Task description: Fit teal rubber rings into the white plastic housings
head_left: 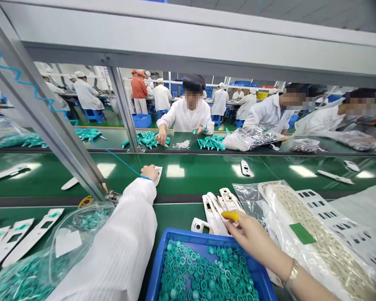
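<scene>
My left hand (149, 172) reaches out over the green belt, its fingers closed on a white plastic shell (158, 176) that is partly hidden behind them. My right hand (249, 234), with a yellow finger cot on one finger, is over a small pile of white plastic shells (213, 212). Its fingers are stretched toward the pile, and the fingertips touch or nearly touch it. Below this hand stands a blue bin (164, 251) of small teal ring-shaped parts (203, 271).
A clear bag of teal parts (28, 276) and long white shells (34, 238) lie at left. Bagged parts (313, 225) lie at right. A metal post (59, 121) rises at left. More shells (245, 168) lie on the belt (200, 179). Co-workers (188, 113) sit opposite.
</scene>
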A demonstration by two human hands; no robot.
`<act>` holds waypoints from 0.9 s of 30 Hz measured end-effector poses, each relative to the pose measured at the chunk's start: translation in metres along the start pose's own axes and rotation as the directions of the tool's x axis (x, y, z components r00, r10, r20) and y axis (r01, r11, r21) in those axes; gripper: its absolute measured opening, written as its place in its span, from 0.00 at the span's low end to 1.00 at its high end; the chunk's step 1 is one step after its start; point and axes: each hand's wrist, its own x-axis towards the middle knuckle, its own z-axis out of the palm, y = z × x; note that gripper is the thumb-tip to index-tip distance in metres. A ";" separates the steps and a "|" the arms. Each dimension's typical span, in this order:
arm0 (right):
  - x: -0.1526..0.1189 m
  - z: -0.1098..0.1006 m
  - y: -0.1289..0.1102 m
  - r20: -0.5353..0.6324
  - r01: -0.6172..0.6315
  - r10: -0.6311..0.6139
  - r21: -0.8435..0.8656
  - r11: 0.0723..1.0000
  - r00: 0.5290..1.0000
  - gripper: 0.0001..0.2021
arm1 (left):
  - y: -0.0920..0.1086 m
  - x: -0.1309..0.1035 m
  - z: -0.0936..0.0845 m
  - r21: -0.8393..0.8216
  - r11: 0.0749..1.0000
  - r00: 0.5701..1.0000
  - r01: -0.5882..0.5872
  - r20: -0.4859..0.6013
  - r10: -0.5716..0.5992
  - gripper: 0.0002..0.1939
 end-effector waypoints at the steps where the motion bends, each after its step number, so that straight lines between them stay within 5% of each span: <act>1: 0.010 0.002 0.001 0.022 0.016 -0.015 -0.050 0.999 1.000 0.14 | -0.001 0.000 0.000 0.013 1.000 1.000 0.002 -0.011 -0.002 0.18; 5: 0.050 0.021 -0.008 0.131 0.129 -0.112 -0.125 0.984 0.985 0.08 | 0.008 -0.009 -0.007 0.006 0.994 0.994 -0.108 -0.009 0.108 0.20; 8: 0.072 0.028 -0.016 0.178 0.153 -0.135 -0.093 0.984 0.975 0.01 | 0.019 -0.034 -0.016 -0.073 0.961 0.954 -0.265 0.126 0.273 0.17; 11: 0.084 0.015 -0.021 0.150 0.146 -0.141 -0.023 0.989 0.979 0.05 | 0.027 -0.081 -0.024 -0.224 0.902 0.833 -0.370 0.351 0.428 0.13; 13: 0.086 0.001 -0.028 0.067 0.112 -0.114 0.030 0.993 0.991 0.07 | 0.032 -0.117 -0.029 -0.379 0.847 0.703 -0.374 0.480 0.525 0.18; 15: 0.082 -0.009 -0.040 0.010 0.104 -0.107 0.151 0.983 0.994 0.13 | 0.037 -0.148 -0.033 -0.599 0.736 0.574 -0.316 0.497 0.651 0.29; 16: 0.078 -0.012 -0.047 -0.014 0.123 -0.124 0.275 0.954 0.992 0.15 | 0.039 -0.159 -0.034 -0.699 0.664 0.546 -0.268 0.457 0.702 0.32; 18: 0.066 -0.011 -0.061 -0.092 0.182 -0.157 0.510 0.841 0.983 0.15 | 0.042 -0.172 -0.036 -0.822 0.545 0.573 -0.167 0.369 0.732 0.30; 20: 0.049 -0.003 -0.069 -0.199 0.270 -0.187 0.590 0.761 0.962 0.14 | 0.041 -0.176 -0.040 -0.841 0.532 0.627 -0.100 0.362 0.690 0.24; 23: 0.027 0.013 -0.068 -0.257 0.389 -0.304 0.422 0.819 0.917 0.16 | 0.033 -0.180 -0.049 -0.801 0.597 0.616 -0.036 0.453 0.645 0.24; 27: 0.013 0.032 -0.059 -0.088 0.408 -0.399 0.187 0.893 0.913 0.13 | 0.021 -0.186 -0.064 -0.723 0.688 0.598 0.065 0.580 0.553 0.22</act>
